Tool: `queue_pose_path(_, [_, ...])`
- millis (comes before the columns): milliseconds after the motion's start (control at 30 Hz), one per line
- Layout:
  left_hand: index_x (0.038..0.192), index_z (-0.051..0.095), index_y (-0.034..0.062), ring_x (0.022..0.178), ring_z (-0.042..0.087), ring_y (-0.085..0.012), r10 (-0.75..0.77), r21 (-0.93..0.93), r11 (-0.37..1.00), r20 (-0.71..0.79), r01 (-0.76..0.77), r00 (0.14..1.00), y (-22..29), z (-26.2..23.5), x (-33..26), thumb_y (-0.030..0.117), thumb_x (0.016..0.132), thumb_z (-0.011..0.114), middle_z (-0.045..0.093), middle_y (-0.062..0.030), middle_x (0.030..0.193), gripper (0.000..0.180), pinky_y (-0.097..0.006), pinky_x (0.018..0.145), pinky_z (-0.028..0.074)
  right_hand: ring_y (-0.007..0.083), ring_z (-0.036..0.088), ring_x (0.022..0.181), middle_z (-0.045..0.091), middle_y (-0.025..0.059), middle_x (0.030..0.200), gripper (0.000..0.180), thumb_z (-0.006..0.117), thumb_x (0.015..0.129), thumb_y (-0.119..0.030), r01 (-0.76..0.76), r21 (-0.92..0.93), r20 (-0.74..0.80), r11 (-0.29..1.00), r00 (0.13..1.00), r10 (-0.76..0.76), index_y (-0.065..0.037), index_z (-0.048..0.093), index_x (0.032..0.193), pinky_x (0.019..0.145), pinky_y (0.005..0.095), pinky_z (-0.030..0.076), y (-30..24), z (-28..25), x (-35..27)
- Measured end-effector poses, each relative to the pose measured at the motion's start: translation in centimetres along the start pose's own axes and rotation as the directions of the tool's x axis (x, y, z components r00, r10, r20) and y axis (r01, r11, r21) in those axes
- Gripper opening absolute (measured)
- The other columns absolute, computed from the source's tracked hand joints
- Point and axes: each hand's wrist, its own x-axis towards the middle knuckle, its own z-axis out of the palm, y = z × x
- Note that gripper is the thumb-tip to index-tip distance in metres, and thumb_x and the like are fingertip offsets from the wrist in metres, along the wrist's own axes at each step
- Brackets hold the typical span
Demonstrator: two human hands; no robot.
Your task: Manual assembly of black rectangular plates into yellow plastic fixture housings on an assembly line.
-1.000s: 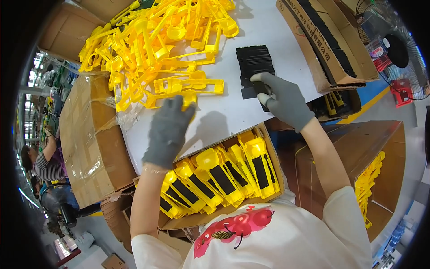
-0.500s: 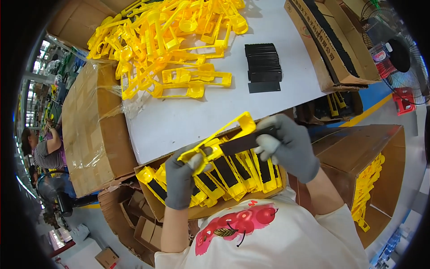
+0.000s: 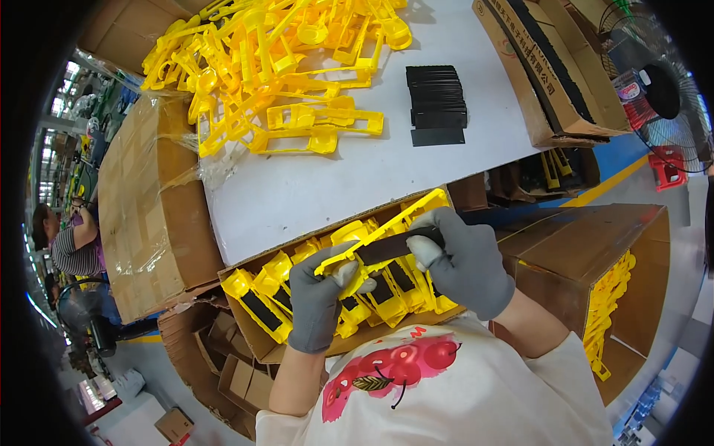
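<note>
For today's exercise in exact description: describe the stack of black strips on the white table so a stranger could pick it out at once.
Start at the white table, with its big heap of yellow plastic frames at the far left. Right of that heap, before the long open cardboard box, lies the stack of black strips. It is the only black thing lying bare on the tabletop, flat and rectangular.

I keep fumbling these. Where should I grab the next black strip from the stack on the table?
Pinch the loose bottom strip of the black stack by its long edges, coming from your near side: it lies flat, offset clear of the pile, with bare table before it.
</note>
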Motion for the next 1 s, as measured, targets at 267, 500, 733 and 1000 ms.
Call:
queue_pose_path(267, [0.119,0.059,-0.0082,0.084,0.069,-0.0254,-0.079,0.070,0.994,-0.019,0.080,0.997,-0.8,1.5,0.0,0.002,0.087,0.062,0.066,-0.0180,0.099,0.033,-0.032,0.074,0.060,0.0216,0.067,0.061,0.066,0.0137,0.072,0.016,0.066,0.088,-0.012,-0.127,-0.003,0.179,0.992,0.976,0.126,-0.001,0.057,0.096,0.056,0.0289,0.051,2.4,0.4,-0.1])
queue_pose_path(500, [0.118,0.060,-0.0062,0.083,0.070,-0.0295,-0.065,0.063,0.996,-0.019,0.066,0.998,-0.8,2.0,-0.6,0.004,0.085,0.063,0.066,-0.0170,0.098,0.034,-0.028,0.064,0.057,0.0321,0.066,0.065,0.066,0.0154,0.075,0.020,0.068,0.087,-0.018,0.041,-0.132,0.112,0.990,0.993,-0.026,-0.003,0.058,0.096,0.056,0.0306,0.051,0.9,-0.4,-0.2])
queue_pose_path(733, [0.111,0.064,-0.0083,0.072,0.068,-0.0194,-0.009,0.191,0.982,-0.025,0.014,1.000,-0.7,1.0,-1.4,0.000,0.085,0.065,0.068,-0.0144,0.091,0.028,-0.027,0.065,0.057,0.0256,0.065,0.064,0.064,0.0112,0.074,0.043,0.079,0.076,-0.034,-0.060,-0.429,0.009,0.901,0.997,0.070,-0.005,0.060,0.101,0.058,0.0296,0.051,0.3,-2.0,-0.7])
queue_pose_path(1000, [0.108,0.065,-0.0081,0.075,0.069,-0.0180,-0.128,0.252,0.962,0.088,0.102,0.988,-1.3,-1.9,-3.1,-0.002,0.084,0.066,0.070,-0.0144,0.090,0.025,-0.026,0.065,0.058,0.0252,0.064,0.060,0.066,0.0092,0.071,0.018,0.075,0.080,-0.023,-0.043,-0.085,0.336,0.995,0.939,0.069,-0.008,0.067,0.088,0.058,0.0296,0.051,2.8,0.5,-4.2])
